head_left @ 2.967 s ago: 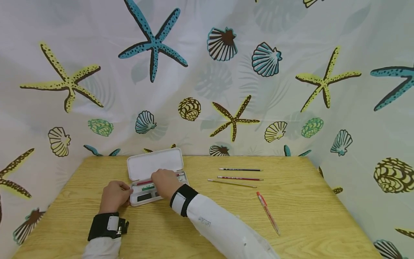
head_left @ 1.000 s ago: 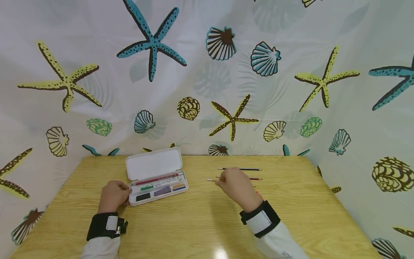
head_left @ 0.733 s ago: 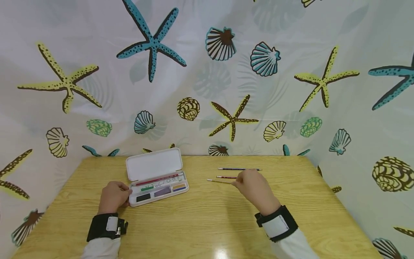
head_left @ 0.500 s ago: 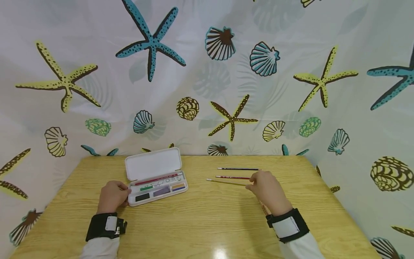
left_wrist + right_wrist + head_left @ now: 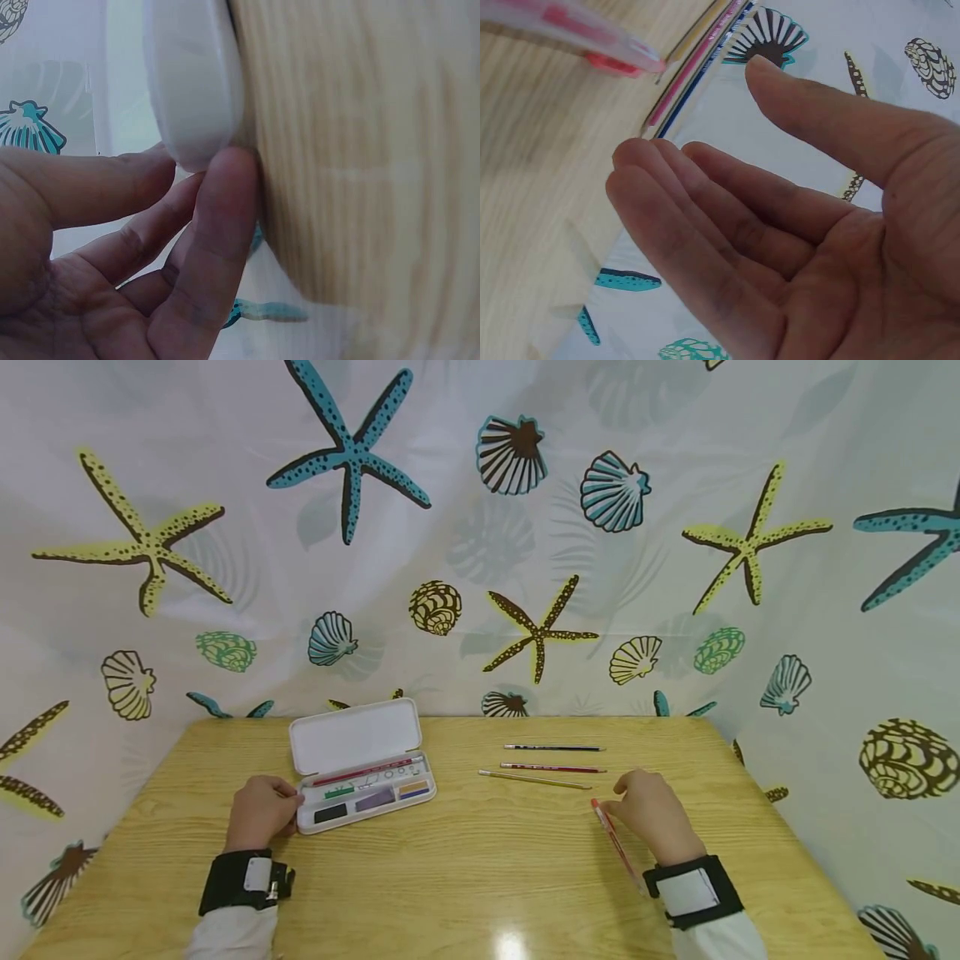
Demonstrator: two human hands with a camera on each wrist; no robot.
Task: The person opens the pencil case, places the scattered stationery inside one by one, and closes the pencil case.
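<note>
On the left of the table an open white pencil case [image 5: 354, 740] holds a red pencil [image 5: 367, 772], a green stencil-like piece and small blocks. My left hand [image 5: 258, 814] pinches its near left corner between thumb and fingers; in the left wrist view the white end of the case meets my fingertips [image 5: 229, 176]. My right hand [image 5: 654, 818] hovers beside a red-capped pen [image 5: 618, 845], lying slanted on the table. In the right wrist view thumb and fingers stand apart with nothing between them, the pen [image 5: 577, 34] blurred at the upper left.
Behind the pen lie a dark pencil [image 5: 553, 747], another red pencil [image 5: 553, 768] and a gold pencil [image 5: 534, 779], roughly side by side. A patterned cloth [image 5: 450, 543] with starfish and shells hangs behind the wooden table [image 5: 480, 877].
My right hand has left the pencil case, passed rightward over the pencils and come to the pen. The left hand keeps its place at the case corner.
</note>
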